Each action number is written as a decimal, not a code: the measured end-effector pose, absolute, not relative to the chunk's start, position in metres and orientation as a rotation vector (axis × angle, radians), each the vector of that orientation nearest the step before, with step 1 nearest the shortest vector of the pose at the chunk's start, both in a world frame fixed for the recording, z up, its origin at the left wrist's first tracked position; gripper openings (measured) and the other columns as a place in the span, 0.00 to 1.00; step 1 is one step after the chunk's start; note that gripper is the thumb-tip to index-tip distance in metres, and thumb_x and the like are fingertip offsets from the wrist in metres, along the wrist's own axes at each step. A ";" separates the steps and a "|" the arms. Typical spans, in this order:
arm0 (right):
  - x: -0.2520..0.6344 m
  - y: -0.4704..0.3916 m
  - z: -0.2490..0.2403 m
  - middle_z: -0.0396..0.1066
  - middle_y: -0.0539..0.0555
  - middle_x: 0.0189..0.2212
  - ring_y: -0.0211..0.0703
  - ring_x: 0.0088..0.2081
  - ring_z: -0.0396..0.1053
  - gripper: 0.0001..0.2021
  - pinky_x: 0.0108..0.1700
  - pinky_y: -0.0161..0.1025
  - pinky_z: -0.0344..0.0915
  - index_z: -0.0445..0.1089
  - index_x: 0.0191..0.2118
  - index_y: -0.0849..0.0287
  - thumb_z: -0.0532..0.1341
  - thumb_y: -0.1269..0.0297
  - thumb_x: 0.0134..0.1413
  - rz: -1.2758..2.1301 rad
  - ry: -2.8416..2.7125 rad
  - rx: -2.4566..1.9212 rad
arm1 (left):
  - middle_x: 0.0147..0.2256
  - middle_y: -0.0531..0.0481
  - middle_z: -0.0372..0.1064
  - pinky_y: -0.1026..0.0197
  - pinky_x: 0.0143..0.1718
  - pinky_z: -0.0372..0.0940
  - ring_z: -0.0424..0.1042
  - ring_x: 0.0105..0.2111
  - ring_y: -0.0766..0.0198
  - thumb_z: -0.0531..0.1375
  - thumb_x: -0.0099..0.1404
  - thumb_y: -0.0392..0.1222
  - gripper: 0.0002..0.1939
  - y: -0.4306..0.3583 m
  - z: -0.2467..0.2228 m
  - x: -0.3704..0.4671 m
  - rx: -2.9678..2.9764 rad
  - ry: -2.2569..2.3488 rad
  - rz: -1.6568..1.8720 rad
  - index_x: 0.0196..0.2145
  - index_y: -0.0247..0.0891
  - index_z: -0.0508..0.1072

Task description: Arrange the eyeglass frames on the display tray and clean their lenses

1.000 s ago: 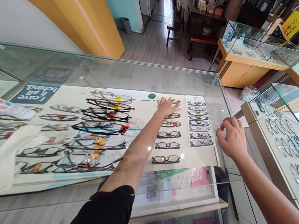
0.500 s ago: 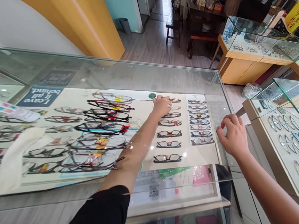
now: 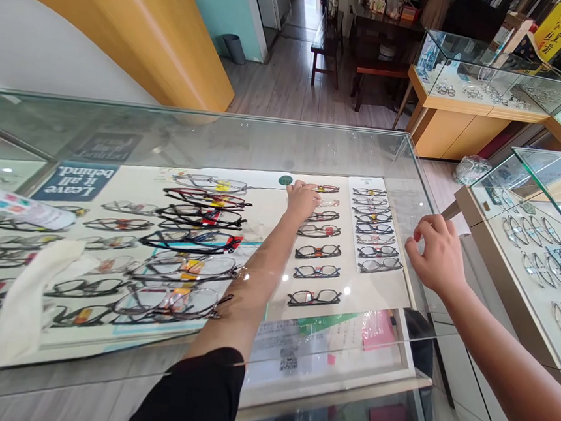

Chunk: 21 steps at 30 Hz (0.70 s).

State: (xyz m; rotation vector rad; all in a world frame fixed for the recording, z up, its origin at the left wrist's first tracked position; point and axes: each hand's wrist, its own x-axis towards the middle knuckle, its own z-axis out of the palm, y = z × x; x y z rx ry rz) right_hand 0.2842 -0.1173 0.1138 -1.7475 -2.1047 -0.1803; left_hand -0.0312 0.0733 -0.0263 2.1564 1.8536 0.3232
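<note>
My left hand (image 3: 302,199) reaches under the glass into the display case. Its fingers are bent at the left end of a pale, clear-framed pair of eyeglasses (image 3: 329,203), close to the dark-framed eyeglasses (image 3: 327,189) at the top of the same column; the fingertips are partly hidden. More eyeglasses (image 3: 318,251) lie below in that column. Over the case's right edge, my right hand (image 3: 436,253) is curled, thumb and forefinger forming a loop, with nothing visible in it. Stacked eyeglasses (image 3: 201,217) show left of my left forearm.
A white spray bottle (image 3: 25,208) and a crumpled cloth (image 3: 24,306) are at the left. The glass case's rim (image 3: 249,117) runs across the far side. A white tray (image 3: 370,303) holds papers in front. Another display case (image 3: 486,215) stands at the right.
</note>
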 end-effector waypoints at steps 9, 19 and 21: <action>0.284 -0.117 0.113 0.71 0.62 0.44 0.55 0.40 0.61 0.06 0.44 0.54 0.64 0.66 0.33 0.54 0.58 0.65 0.63 -0.168 -2.107 -1.746 | 0.68 0.49 0.70 0.35 0.66 0.54 0.57 0.68 0.39 0.63 0.72 0.49 0.12 0.056 -0.014 -0.042 2.232 1.757 0.218 0.43 0.48 0.87; 0.284 -0.116 0.113 0.71 0.61 0.44 0.55 0.41 0.63 0.06 0.44 0.54 0.64 0.66 0.32 0.53 0.58 0.64 0.63 -0.176 -2.108 -1.756 | 0.67 0.52 0.71 0.37 0.65 0.54 0.58 0.67 0.40 0.66 0.70 0.46 0.09 0.046 -0.022 -0.040 2.302 1.685 0.146 0.38 0.52 0.89; 0.284 -0.116 0.113 0.71 0.61 0.44 0.55 0.41 0.63 0.06 0.44 0.54 0.65 0.66 0.32 0.53 0.58 0.65 0.63 -0.183 -2.109 -1.755 | 0.68 0.52 0.70 0.37 0.65 0.54 0.56 0.67 0.39 0.66 0.70 0.46 0.09 0.047 -0.022 -0.039 2.302 1.699 0.159 0.39 0.51 0.89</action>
